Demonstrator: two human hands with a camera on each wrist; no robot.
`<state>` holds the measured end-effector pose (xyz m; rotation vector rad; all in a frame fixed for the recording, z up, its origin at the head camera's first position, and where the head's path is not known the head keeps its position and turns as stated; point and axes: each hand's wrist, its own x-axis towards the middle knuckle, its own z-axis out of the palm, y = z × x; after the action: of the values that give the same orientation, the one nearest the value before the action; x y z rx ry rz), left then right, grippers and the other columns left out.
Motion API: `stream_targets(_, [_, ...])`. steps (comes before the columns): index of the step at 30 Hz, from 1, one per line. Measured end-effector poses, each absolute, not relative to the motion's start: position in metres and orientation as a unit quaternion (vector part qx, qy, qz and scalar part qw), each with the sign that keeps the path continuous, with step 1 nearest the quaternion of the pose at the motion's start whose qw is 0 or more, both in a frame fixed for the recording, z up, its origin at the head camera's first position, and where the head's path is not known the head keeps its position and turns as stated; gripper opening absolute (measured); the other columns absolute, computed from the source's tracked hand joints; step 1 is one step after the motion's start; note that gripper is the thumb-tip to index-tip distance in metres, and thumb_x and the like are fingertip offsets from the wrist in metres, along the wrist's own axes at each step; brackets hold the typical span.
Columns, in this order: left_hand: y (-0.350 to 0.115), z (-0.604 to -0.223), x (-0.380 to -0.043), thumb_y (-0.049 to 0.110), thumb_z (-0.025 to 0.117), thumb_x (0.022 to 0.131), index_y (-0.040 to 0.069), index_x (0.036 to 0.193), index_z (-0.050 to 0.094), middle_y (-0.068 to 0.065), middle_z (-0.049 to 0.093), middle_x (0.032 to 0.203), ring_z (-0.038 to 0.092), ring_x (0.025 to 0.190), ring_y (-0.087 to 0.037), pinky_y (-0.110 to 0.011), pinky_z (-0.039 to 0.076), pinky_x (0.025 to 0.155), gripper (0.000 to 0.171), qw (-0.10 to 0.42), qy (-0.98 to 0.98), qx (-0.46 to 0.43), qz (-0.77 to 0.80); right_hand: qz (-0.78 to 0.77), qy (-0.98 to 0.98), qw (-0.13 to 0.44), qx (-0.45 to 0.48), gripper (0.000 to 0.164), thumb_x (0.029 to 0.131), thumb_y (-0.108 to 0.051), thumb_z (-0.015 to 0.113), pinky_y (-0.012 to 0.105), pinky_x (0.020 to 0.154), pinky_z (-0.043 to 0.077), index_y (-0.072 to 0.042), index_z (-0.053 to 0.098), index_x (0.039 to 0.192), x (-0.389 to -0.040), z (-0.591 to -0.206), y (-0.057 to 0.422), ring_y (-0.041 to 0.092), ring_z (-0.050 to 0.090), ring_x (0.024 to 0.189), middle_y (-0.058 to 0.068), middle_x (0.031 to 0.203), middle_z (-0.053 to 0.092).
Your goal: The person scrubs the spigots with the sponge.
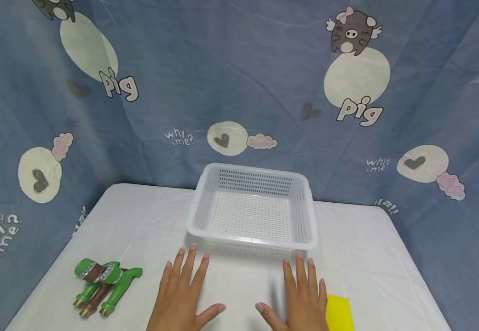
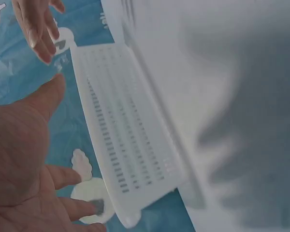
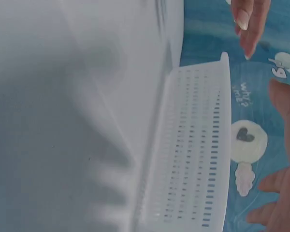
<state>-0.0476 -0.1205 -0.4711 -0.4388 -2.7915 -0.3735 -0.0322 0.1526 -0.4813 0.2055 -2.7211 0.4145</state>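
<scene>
Both hands are held out flat over the white table with fingers spread and nothing in them. The left hand [image 1: 180, 290] is in front of the white perforated plastic basket [image 1: 251, 239], near its left front corner. By the basket's right front corner is the right hand [image 1: 302, 294]. Inside, the basket looks bare. Each wrist view shows the basket's slotted side wall [image 2: 121, 130] and the spread fingers of that hand, with shadows on the tablecloth. A yellow flat piece [image 1: 339, 313] lies partly hidden beside the right hand.
At the table's left lie several green and brown pipe-like pieces with brass-coloured threaded ends, perhaps faucet parts [image 1: 106, 285]. A white cloth covers the table [image 1: 148, 220]. Behind it hangs a blue curtain [image 1: 239, 82] printed with pigs and words.
</scene>
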Motion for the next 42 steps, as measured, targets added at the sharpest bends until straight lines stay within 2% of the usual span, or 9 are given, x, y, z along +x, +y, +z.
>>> stream_targets(6, [-0.129, -0.455, -0.050, 0.057, 0.081, 0.085, 0.000, 0.139, 0.063, -0.024, 0.048, 0.154, 0.038, 0.147, -0.045, -0.063, 0.031, 0.119, 0.080, 0.071, -0.983, -0.099, -0.141, 0.174, -0.956, 0.223, 0.074, 0.096, 0.081, -0.054, 0.082, 0.073, 0.100, 0.039, -0.003, 0.045, 0.153, -0.032, -0.485, 0.161, 0.048, 0.037, 0.141, 0.025, 0.160, 0.038])
stream_targets(9, [-0.132, -0.451, -0.050, 0.047, 0.084, 0.086, -0.001, 0.134, 0.067, -0.021, 0.054, 0.150, 0.044, 0.143, -0.041, -0.060, 0.037, 0.116, 0.070, 0.083, -0.980, -0.082, -0.158, 0.180, -0.950, 0.241, 0.078, 0.092, 0.080, -0.046, 0.085, 0.070, 0.097, 0.045, -0.001, 0.047, 0.151, -0.032, -0.489, 0.166, 0.048, 0.044, 0.135, 0.025, 0.157, 0.042])
stream_targets(15, [-0.135, -0.447, -0.049, 0.037, 0.088, 0.085, 0.004, 0.127, 0.071, -0.012, 0.066, 0.134, 0.062, 0.125, -0.034, -0.055, 0.053, 0.101, 0.055, 0.130, -0.973, -0.056, -0.181, 0.189, -0.945, 0.258, 0.071, 0.075, 0.079, -0.035, 0.086, 0.065, 0.097, 0.048, 0.004, 0.059, 0.137, -0.031, -0.492, 0.176, 0.048, 0.051, 0.129, 0.028, 0.148, 0.050])
stream_targets(22, [-0.140, -0.446, -0.050, 0.039, 0.087, 0.086, 0.005, 0.126, 0.071, -0.014, 0.068, 0.131, 0.062, 0.122, -0.037, -0.058, 0.051, 0.103, 0.055, 0.085, -0.983, -0.016, -0.163, 0.231, -0.940, 0.247, 0.039, 0.086, 0.082, -0.030, 0.088, 0.058, 0.100, 0.046, 0.005, 0.047, 0.149, -0.028, -0.491, 0.180, 0.042, 0.056, 0.127, 0.024, 0.146, 0.055])
stream_targets(29, [-0.166, -0.451, -0.056, 0.030, 0.089, 0.084, 0.000, 0.124, 0.071, -0.020, 0.067, 0.129, 0.060, 0.122, -0.042, -0.060, 0.048, 0.104, 0.053, 0.116, -0.979, -0.004, -0.168, 0.223, -0.943, 0.246, 0.024, 0.083, 0.084, -0.034, 0.087, 0.056, 0.101, 0.044, 0.007, 0.049, 0.145, -0.025, -0.495, 0.187, 0.042, 0.055, 0.127, 0.025, 0.144, 0.056])
stream_targets(33, [-0.182, -0.451, -0.060, 0.027, 0.088, 0.085, -0.003, 0.126, 0.069, -0.025, 0.064, 0.131, 0.057, 0.123, -0.045, -0.064, 0.046, 0.105, 0.054, 0.112, -0.981, 0.015, -0.160, 0.214, -0.943, 0.256, 0.011, 0.082, 0.080, -0.031, 0.089, 0.053, 0.102, 0.041, 0.011, 0.053, 0.140, -0.023, -0.500, 0.193, 0.045, 0.054, 0.126, 0.029, 0.140, 0.057])
stream_targets(36, [-0.195, -0.453, -0.061, 0.025, 0.090, 0.081, -0.006, 0.125, 0.068, -0.029, 0.061, 0.131, 0.054, 0.123, -0.049, -0.068, 0.043, 0.104, 0.058, 0.119, -0.982, 0.028, -0.145, 0.196, -0.954, 0.228, -0.016, 0.081, 0.079, -0.034, 0.089, 0.062, 0.102, 0.042, 0.012, 0.056, 0.137, -0.022, -0.502, 0.198, 0.052, 0.052, 0.126, 0.034, 0.139, 0.056])
stream_targets(39, [-0.209, -0.457, -0.062, 0.023, 0.093, 0.077, -0.011, 0.122, 0.067, -0.034, 0.059, 0.130, 0.052, 0.124, -0.052, -0.071, 0.041, 0.103, 0.062, 0.134, -0.982, 0.022, -0.133, 0.171, -0.972, 0.148, -0.068, 0.082, 0.082, -0.041, 0.085, 0.077, 0.102, 0.037, 0.011, 0.055, 0.139, -0.024, -0.499, 0.204, 0.058, 0.045, 0.131, 0.037, 0.144, 0.050])
stream_targets(42, [-0.222, -0.459, -0.064, 0.022, 0.093, 0.076, -0.014, 0.121, 0.065, -0.038, 0.056, 0.131, 0.050, 0.124, -0.056, -0.073, 0.041, 0.101, 0.064, 0.127, -0.984, 0.021, -0.125, 0.154, -0.979, 0.063, -0.115, 0.086, 0.084, -0.045, 0.083, 0.081, 0.105, 0.030, 0.009, 0.051, 0.143, -0.027, -0.497, 0.211, 0.058, 0.036, 0.138, 0.037, 0.150, 0.043])
